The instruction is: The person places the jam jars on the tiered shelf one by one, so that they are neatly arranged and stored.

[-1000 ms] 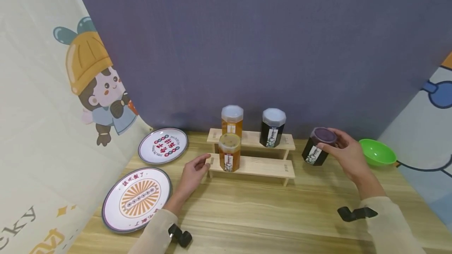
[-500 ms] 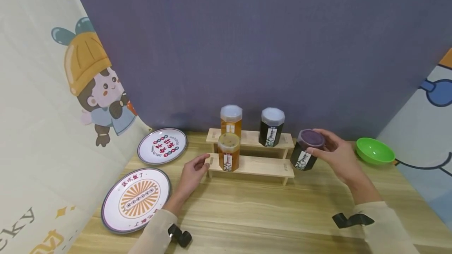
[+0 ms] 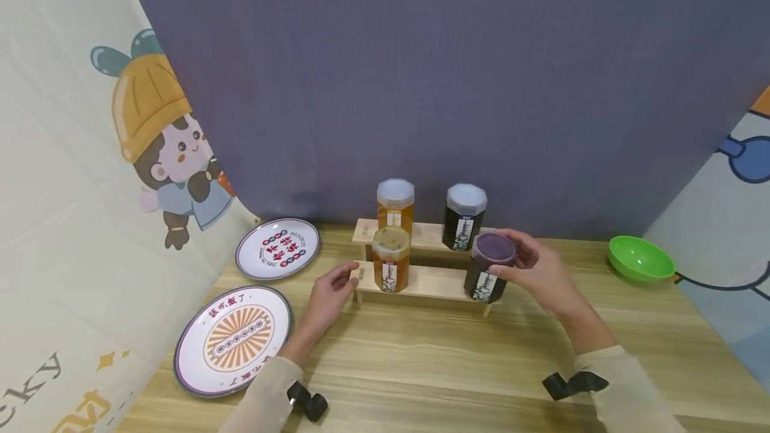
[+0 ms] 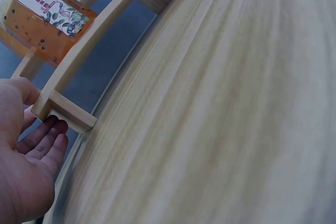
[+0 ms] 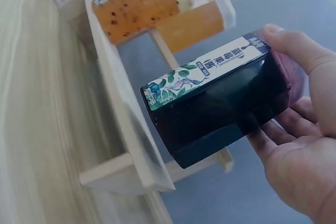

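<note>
A dark octagonal jam jar (image 3: 484, 279) with a purple lid is in my right hand (image 3: 541, 279), thumb on the near side and fingers behind. Its base is over the right end of the front wooden shelf (image 3: 439, 282); whether they touch I cannot tell. My left hand (image 3: 327, 299) holds that shelf's left end, with fingers (image 4: 50, 142) around the end by the leg. An orange jar with dark specks (image 3: 391, 272) stands on the front shelf. The back shelf (image 3: 430, 235) carries an amber jar (image 3: 396, 209) and another dark jar (image 3: 463, 226), both white-lidded.
Two patterned plates lie at the left, a smaller one (image 3: 246, 256) behind a larger one (image 3: 192, 353). A green bowl (image 3: 641, 259) is at the far right. Behind the wooden table (image 3: 433, 379) hangs a grey-blue backdrop (image 3: 421, 85).
My right hand has carried the dark jam jar leftward and a little nearer, from right of the shelves to over the front shelf's right end. The left hand has stayed put.
</note>
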{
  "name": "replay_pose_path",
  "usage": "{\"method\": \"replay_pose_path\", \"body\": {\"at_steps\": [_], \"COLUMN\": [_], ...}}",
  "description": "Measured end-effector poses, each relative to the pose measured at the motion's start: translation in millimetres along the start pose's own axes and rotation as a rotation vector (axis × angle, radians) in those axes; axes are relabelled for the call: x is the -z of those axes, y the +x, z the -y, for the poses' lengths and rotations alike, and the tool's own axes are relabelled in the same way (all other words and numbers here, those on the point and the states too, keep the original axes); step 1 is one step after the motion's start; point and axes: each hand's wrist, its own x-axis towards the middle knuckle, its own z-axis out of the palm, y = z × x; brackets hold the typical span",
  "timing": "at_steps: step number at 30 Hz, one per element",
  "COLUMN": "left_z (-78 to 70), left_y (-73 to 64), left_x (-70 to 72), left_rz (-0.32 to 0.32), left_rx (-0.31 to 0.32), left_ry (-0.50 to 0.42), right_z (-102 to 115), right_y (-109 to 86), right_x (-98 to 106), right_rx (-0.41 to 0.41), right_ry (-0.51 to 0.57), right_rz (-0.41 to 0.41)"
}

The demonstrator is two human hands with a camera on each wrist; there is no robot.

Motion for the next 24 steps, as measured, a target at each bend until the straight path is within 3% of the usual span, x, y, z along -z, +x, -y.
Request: {"method": "replay_pose_path", "body": {"at_steps": [11,24], "left_z": [-1.2,-1.0], "left_y": [-0.6,-0.9], "left_x": [-1.5,-0.5], "left_rz": [0.000,-0.008], "left_rx": [-0.009,-0.008], "left_ry": [-0.001,0.019], "right_z": [-10.4,-16.0], "right_y": [4.4,3.6], "right_x": [-21.7,-26.2], "right_rx": [0.010,0.043], "right_ry": [0.065,0.116], "right_rz": [0.035,0.013]}}
